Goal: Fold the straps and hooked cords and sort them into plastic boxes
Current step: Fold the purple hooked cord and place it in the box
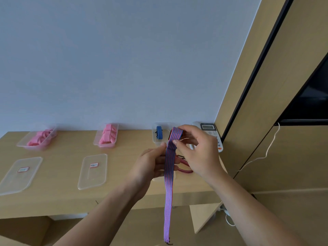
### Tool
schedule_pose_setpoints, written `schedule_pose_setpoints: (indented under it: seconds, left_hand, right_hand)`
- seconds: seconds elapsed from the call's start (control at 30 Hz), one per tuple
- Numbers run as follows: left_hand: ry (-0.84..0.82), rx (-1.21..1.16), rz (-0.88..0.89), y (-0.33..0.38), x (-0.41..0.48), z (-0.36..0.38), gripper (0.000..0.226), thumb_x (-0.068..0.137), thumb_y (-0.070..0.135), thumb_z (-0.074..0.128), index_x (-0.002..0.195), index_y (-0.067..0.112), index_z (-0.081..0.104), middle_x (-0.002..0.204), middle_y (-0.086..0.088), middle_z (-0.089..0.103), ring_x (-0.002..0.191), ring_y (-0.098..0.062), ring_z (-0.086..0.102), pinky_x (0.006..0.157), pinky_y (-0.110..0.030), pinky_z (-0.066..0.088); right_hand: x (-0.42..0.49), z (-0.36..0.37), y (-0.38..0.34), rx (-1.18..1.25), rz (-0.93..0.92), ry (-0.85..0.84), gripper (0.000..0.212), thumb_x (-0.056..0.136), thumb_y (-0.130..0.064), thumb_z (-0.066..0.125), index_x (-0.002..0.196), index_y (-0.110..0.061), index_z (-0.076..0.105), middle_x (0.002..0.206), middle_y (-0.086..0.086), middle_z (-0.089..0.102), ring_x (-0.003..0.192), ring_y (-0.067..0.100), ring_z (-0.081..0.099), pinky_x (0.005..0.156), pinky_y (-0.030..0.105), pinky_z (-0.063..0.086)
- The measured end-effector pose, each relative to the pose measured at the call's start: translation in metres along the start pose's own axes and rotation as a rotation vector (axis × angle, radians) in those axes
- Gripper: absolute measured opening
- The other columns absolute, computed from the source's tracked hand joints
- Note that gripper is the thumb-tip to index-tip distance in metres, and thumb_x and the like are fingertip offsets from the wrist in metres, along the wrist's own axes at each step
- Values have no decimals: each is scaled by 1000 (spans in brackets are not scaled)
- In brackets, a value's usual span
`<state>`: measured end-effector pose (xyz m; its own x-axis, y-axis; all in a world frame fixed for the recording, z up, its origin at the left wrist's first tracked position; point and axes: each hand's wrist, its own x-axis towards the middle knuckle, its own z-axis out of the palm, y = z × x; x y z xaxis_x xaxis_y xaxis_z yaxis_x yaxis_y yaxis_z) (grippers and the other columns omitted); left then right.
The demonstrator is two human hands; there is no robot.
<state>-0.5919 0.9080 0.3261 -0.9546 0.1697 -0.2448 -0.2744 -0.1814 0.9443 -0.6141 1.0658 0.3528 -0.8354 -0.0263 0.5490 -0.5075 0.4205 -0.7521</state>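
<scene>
A blue-and-red striped flat cord hangs from both my hands down past the table's front edge, a small dark hook at its bottom end. My right hand grips the cord's folded top end near the back of the table. My left hand pinches the cord just below the fold with thumb and fingers. A red striped cord lies on the table behind my hands. The right plastic box holds a folded blue cord.
Two clear boxes with pink straps stand along the wall. Two clear lids with labels lie nearer the front. A desk phone sits at the table's right end beside a wooden panel.
</scene>
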Motion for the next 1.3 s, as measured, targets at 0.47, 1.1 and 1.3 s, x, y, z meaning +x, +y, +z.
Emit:
schedule_pose_setpoints:
  seconds: [0.47, 1.1, 1.3]
  left_hand:
    - [-11, -57, 27, 2, 9, -9, 29, 92, 37, 64, 101, 15, 82, 96, -12, 77, 86, -24, 74, 80, -36, 58]
    - [-51, -148, 114, -4, 4, -16, 42, 86, 20, 70, 125, 4, 63, 101, -15, 78, 93, -30, 74, 77, -33, 61]
    - [-35, -134, 86, -7, 5, -15, 35, 95, 21, 65, 126, 5, 63, 114, -27, 73, 105, -37, 71, 88, -38, 62]
  right_hand:
    - [-35, 6, 24, -267, -483, -28, 29, 73, 11, 71, 97, -5, 77, 109, 1, 74, 101, 24, 65, 91, 33, 52]
    - [-10, 6, 6, 134, 253, -345, 30, 86, 0, 70, 111, -18, 69, 103, -2, 71, 93, 8, 69, 71, 18, 55]
    - [-9, 9, 10, 212, 324, -316, 30, 85, 3, 70, 103, -20, 67, 97, 1, 75, 81, 12, 72, 64, 18, 55]
